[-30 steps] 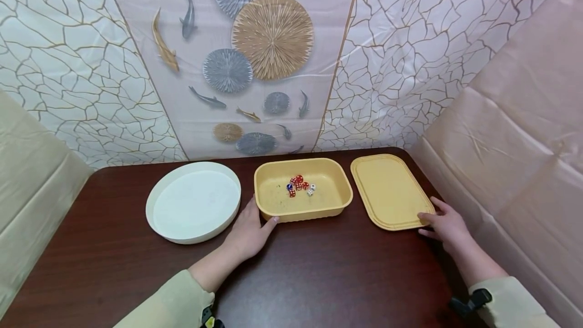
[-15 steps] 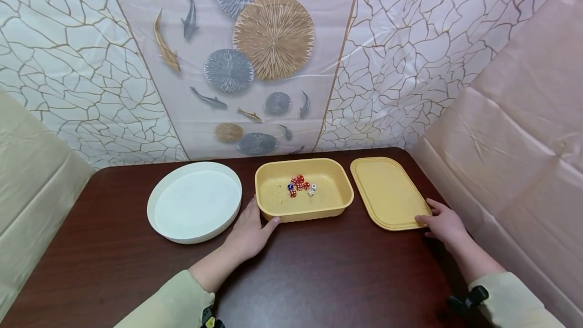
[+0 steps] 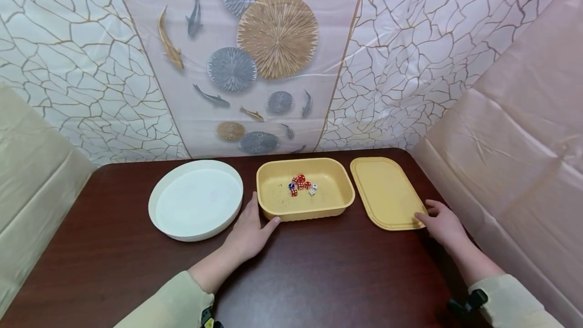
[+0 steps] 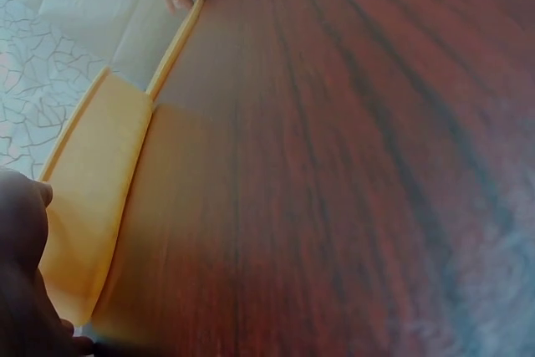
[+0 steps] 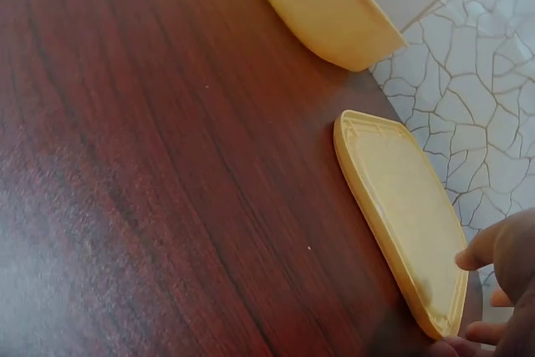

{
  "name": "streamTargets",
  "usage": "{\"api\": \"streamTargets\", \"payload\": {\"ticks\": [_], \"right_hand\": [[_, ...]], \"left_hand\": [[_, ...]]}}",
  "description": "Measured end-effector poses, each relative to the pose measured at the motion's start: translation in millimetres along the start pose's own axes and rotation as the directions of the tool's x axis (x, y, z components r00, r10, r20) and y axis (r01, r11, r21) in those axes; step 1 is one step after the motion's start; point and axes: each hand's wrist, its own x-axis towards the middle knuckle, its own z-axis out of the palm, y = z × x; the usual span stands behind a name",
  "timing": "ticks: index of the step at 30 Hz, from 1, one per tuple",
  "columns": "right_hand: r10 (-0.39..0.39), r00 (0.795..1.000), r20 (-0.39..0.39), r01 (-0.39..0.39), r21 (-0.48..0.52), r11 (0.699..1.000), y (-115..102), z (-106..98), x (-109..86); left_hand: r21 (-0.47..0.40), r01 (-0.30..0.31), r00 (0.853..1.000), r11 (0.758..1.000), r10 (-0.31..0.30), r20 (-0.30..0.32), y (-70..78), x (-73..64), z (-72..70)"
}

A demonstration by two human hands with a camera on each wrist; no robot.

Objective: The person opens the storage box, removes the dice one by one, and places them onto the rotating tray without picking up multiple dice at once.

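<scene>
A yellow rectangular plastic box stands on the table in the head view. Several dice, red, white and blue, lie together inside it. My left hand holds its near left corner, fingers along the left wall and thumb at the front. To the right lies a matching flat yellow lid. My right hand pinches the lid's near right corner; in the right wrist view the thumb reaches over the lid's edge. The left wrist view hides most of the left fingers.
A round white shallow tray sits left of the box, close to my left hand. The dark brown wooden table runs back to a patterned cloth wall. A beige cloth wall rises beside my right hand.
The lid has slid slightly left with my right hand on it. My left hand stays at the box's corner, and the dice lie as before. The head view has shifted a little.
</scene>
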Motion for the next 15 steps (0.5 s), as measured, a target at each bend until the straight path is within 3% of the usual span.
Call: {"api": "streamTargets", "payload": {"ticks": [5,15], "right_hand": [[-0.077,0.995,-0.066,0.073,-0.062,0.995,-6,-1,-3.1],[-0.159,0.975,-0.155,0.149,-0.076,0.986,-39,2,-4.9]], "left_hand": [[-0.025,-0.007,1.0,1.0,0.007,-0.018,-0.8,0.8,-0.4],[-0.07,-0.011,0.999,0.998,0.008,-0.045,-3.3,0.7,-0.8]]}}
